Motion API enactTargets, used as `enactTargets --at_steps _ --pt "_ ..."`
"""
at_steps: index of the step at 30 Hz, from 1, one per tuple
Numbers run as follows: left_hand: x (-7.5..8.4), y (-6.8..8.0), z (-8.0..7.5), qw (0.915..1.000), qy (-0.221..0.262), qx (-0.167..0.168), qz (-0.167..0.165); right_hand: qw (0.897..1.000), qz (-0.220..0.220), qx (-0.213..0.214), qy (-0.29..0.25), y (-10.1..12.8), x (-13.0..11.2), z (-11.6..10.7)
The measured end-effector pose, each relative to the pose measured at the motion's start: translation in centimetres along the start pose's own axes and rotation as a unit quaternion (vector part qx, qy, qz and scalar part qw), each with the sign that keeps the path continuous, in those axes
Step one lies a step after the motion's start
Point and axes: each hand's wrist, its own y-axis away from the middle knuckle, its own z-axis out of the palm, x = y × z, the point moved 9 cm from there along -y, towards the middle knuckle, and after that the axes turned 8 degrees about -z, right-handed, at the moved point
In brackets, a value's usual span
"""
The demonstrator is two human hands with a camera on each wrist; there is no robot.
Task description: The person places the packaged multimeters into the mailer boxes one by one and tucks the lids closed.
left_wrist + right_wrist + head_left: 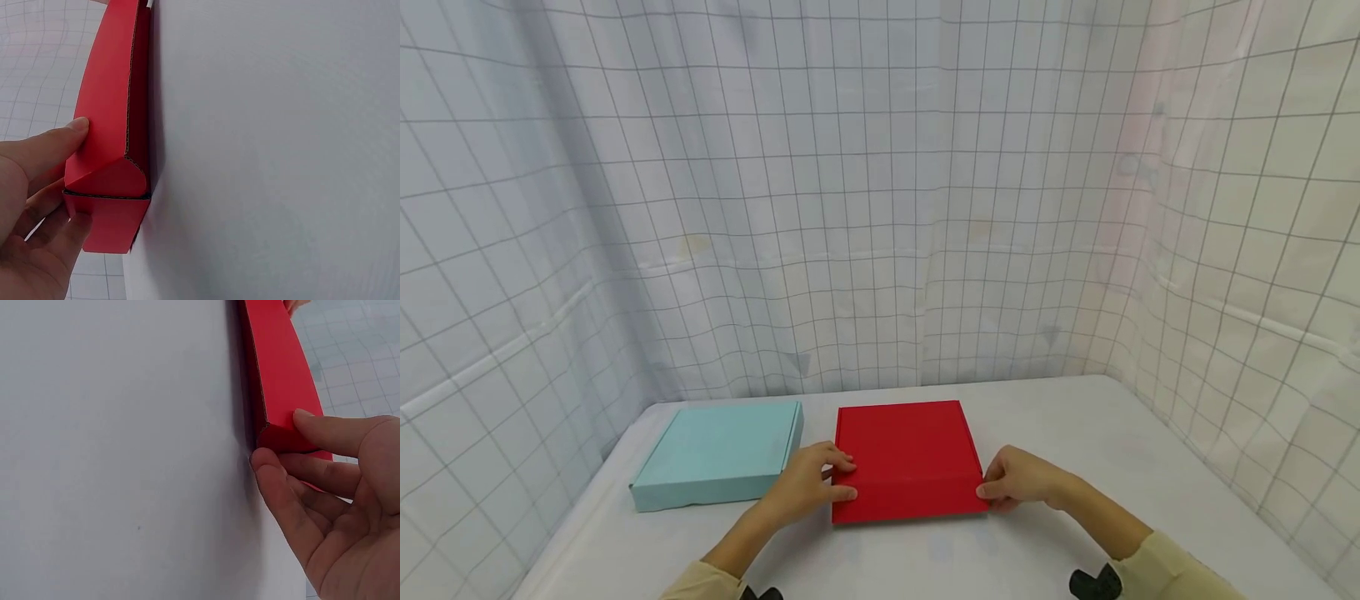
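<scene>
A flat red cardboard box [904, 442] lies on the white table, its lid down. Its front flap [109, 94] slants out over the front, with the bare corrugated edge standing a little off the wall behind it. At the left front corner, my left hand [805, 486] holds the box, thumb on the flap and fingers against the side. My right hand [1024, 477] grips the opposite corner; in the right wrist view its thumb presses the flap while the curled fingers [281, 494] lie at the side and lower edge. The box's inside is hidden.
A closed light blue box [718, 442] lies to the left of the red one, close to my left hand. White grid-patterned curtains [880, 208] hang behind and on both sides of the white-covered table [1075, 425].
</scene>
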Motion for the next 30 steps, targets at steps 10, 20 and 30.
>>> enactTargets --at_steps 10,20,30 --pt "-0.1 0.0 0.3 1.0 0.001 0.004 0.006 0.996 -0.033 -0.008 0.078 -0.3 0.3 -0.2" --pt "-0.2 0.3 0.4 0.9988 -0.019 0.019 0.04 0.951 -0.128 0.072 0.272 0.0 -2.8 -1.3" --pt "-0.3 1.2 -0.5 0.9954 -0.031 0.077 0.048 0.924 -0.204 0.059 0.319 0.2 -4.4 -0.5"
